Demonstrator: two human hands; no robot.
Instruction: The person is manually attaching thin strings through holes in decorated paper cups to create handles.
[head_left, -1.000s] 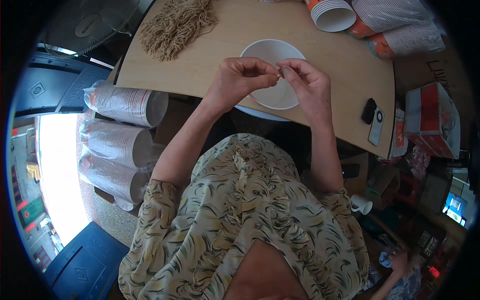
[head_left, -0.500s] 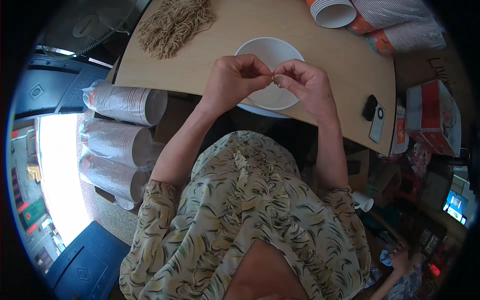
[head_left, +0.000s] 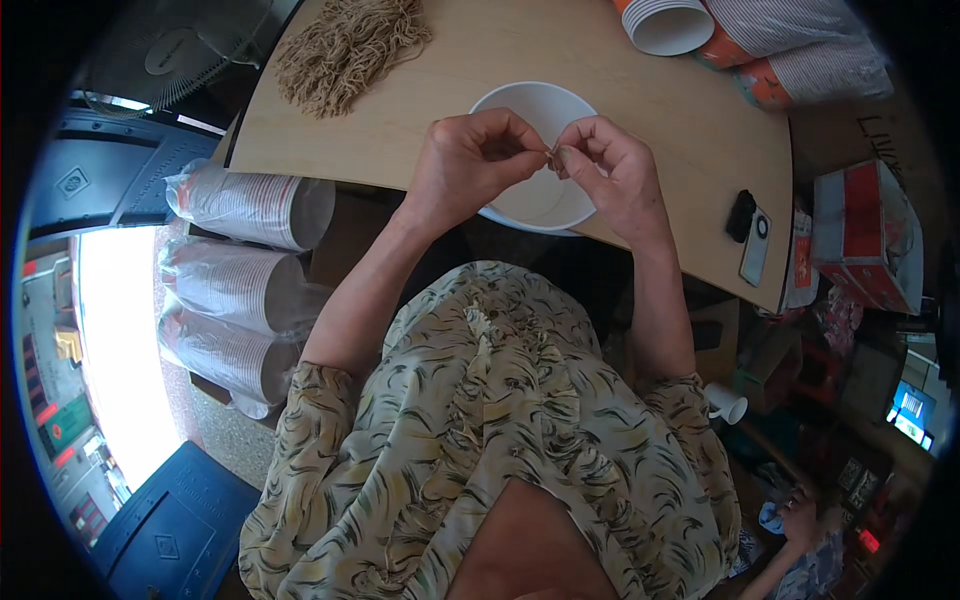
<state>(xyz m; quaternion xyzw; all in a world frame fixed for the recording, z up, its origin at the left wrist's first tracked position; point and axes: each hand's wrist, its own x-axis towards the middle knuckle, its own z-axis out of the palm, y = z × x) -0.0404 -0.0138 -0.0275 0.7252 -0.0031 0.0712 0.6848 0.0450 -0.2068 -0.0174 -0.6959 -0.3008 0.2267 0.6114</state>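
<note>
Pinching with fingers point(head_left: 524, 166) nearly closed, our left hand point(head_left: 462, 165) and right hand point(head_left: 618, 178) hold a tiny brownish piece point(head_left: 553, 161), too small for us to identify, above the white tub point(head_left: 545, 207). Tan strands point(head_left: 350, 55) lie heaped on the table point(head_left: 690, 125), farther left.

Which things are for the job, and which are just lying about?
Seem to belong to the job:
left hand and right hand, pinching a tiny thing, too small to name;
white bowl beneath them;
perhaps tan stringy bundle.

Seem just lying about:
fan;
bagged cups;
red-and-white box.
</note>
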